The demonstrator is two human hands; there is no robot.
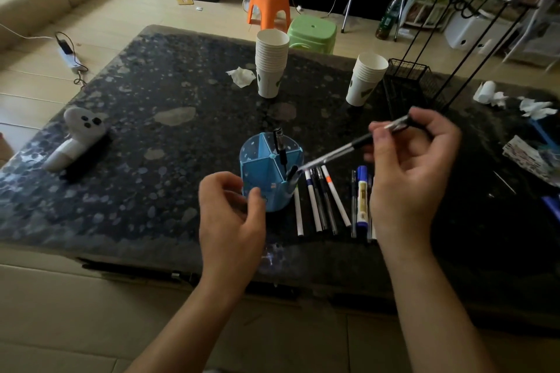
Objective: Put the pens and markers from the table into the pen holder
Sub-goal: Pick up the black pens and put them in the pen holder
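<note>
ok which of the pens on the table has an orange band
The white pen fourth from the holder, slanting right; the other white pens carry dark bands.

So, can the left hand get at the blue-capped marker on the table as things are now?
Probably not easily. The left hand sits by the pen holder, and the blue-capped marker lies beyond a row of pens, close beside the right hand, which holds a pen above them.
</note>
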